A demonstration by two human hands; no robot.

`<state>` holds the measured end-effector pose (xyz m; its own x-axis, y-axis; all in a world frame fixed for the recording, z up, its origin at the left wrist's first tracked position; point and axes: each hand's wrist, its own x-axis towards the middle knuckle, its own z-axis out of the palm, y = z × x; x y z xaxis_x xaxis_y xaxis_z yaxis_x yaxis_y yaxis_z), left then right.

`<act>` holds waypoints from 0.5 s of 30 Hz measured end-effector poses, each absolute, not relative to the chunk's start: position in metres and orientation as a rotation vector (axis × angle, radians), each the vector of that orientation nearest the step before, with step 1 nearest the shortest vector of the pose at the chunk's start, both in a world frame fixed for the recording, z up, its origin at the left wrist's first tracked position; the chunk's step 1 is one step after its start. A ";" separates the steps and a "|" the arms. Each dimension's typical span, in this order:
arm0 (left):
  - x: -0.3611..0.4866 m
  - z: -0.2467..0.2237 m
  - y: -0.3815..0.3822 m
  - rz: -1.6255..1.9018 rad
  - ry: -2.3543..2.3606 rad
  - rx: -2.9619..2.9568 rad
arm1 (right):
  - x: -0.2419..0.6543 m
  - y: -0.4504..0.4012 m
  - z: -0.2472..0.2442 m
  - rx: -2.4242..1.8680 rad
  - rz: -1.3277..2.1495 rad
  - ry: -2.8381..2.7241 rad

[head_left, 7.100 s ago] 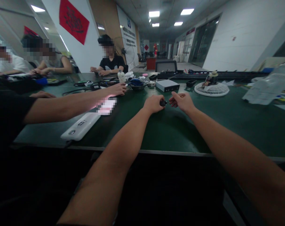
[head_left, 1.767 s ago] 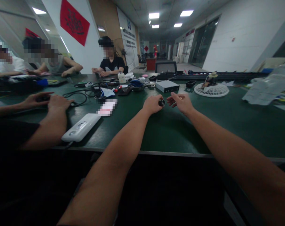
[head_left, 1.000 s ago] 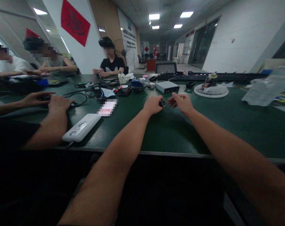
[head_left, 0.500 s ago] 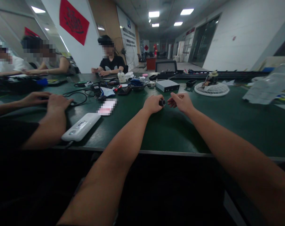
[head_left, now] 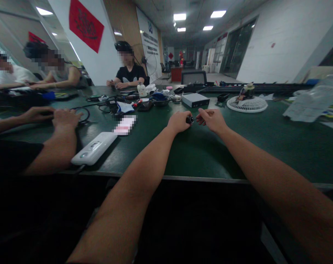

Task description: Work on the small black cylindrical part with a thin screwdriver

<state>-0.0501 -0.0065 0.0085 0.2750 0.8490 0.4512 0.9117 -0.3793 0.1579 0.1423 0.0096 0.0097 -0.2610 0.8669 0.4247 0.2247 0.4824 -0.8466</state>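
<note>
My left hand (head_left: pixel 178 122) is wrapped round a small black cylindrical piece (head_left: pixel 190 120), with its round end showing a pale ring and facing right. Just right of that end is my right hand (head_left: pixel 212 119), its fingers curled in and the thumb against them. Whatever those right fingers pinch, if anything, is too small to make out. Both hands are low over the green table (head_left: pixel 199 157). Beyond them lies a grey box with a black front (head_left: pixel 195 99).
A white power bank-like device (head_left: pixel 95 148) with a cable lies left, beside a blurred pink-white item (head_left: pixel 125 124). Another person's hands (head_left: pixel 63 117) work with a black cable at far left. Behind are a fan part with white grille (head_left: pixel 247 104), tangled cables and plastic wrap (head_left: pixel 315 97).
The black piece has turned slightly in my left hand, and my right fingers have shifted a little. The neighbouring person's hands have moved slightly left.
</note>
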 end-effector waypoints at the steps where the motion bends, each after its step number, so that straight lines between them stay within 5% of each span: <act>1: -0.051 0.009 -0.007 -0.721 -1.670 -2.396 | 0.142 0.010 0.009 -0.904 0.826 -1.781; 15: -0.049 0.008 -0.007 -0.727 -1.604 -2.401 | 0.142 0.005 0.013 -0.914 0.842 -1.812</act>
<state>-0.0486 -0.0065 0.0082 0.3049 0.8232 0.4789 0.9030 -0.4097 0.1295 0.1415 0.0052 0.0132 -0.3119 0.8546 0.4152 0.2337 0.4926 -0.8383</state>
